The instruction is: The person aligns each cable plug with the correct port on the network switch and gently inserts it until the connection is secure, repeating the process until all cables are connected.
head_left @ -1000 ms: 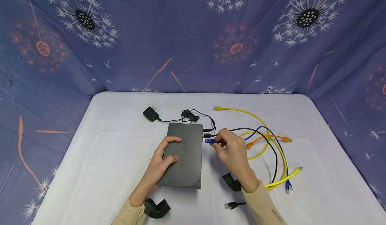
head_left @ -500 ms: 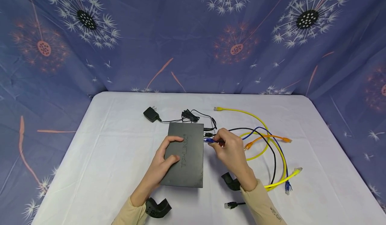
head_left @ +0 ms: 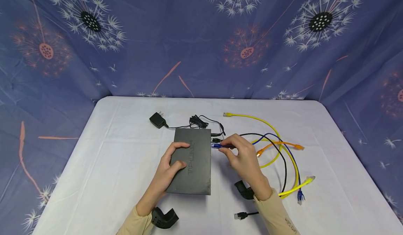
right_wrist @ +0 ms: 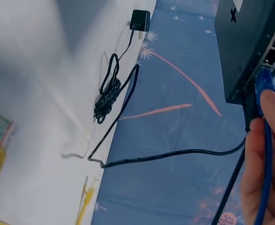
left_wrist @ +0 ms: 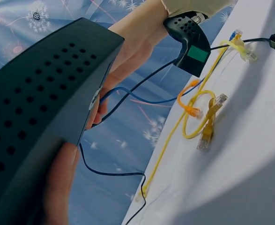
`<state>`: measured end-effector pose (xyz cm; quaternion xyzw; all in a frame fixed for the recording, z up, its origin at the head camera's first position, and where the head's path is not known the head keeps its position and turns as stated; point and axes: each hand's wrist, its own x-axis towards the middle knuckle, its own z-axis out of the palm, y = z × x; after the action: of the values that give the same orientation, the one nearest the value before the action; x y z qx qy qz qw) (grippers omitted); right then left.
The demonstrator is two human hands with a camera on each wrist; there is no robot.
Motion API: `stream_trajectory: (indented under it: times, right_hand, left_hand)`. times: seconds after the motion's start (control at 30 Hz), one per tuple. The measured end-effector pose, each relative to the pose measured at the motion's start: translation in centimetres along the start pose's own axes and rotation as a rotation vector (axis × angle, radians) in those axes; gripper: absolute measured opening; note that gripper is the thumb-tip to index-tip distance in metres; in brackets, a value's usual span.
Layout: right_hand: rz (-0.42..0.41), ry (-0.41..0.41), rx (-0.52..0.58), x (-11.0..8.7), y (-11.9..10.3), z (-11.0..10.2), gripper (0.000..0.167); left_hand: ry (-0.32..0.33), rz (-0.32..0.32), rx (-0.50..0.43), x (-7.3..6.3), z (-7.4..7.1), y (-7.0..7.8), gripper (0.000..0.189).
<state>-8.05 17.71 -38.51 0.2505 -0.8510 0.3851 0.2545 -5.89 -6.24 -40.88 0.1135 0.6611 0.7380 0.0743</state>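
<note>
My left hand grips a black TP-LINK network switch by its left side, with the thumb and a finger on top. The switch is lifted off the table in the left wrist view. My right hand pinches a blue Ethernet cable's plug, which sits at a port on the switch's right side. In the right wrist view the blue plug meets a port; how deep it sits I cannot tell. Beside it are a black Ethernet plug and a thin black power lead, both at the switch.
A power adapter with a bundled cord lies behind the switch. Yellow cables, an orange cable and a blue cable end spread at right. A loose black plug lies in front. Each wrist wears a black camera mount.
The switch and the blue plug have shifted slightly, first right and then back left. Both hands keep their hold, with the right hand's fingers moving a little around the plug.
</note>
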Motion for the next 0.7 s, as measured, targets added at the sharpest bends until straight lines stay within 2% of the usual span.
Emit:
stream_trajectory:
  times: [0.23, 0.4, 0.7]
  right_hand:
    - [0.018, 0.031, 0.079, -0.1, 0.2, 0.3, 0.022]
    - [0.003, 0.035, 0.083, -0.1, 0.4, 0.6, 0.022]
    - [-0.023, 0.066, 0.104, 0.0, 0.5, 1.2, 0.020]
  left_hand:
    - [-0.002, -0.001, 0.081, 0.1, 0.3, 0.2, 0.051]
    - [0.003, -0.006, 0.123, 0.1, 0.3, 0.5, 0.051]
    - [0.012, -0.002, 0.126, 0.2, 0.3, 0.6, 0.050]
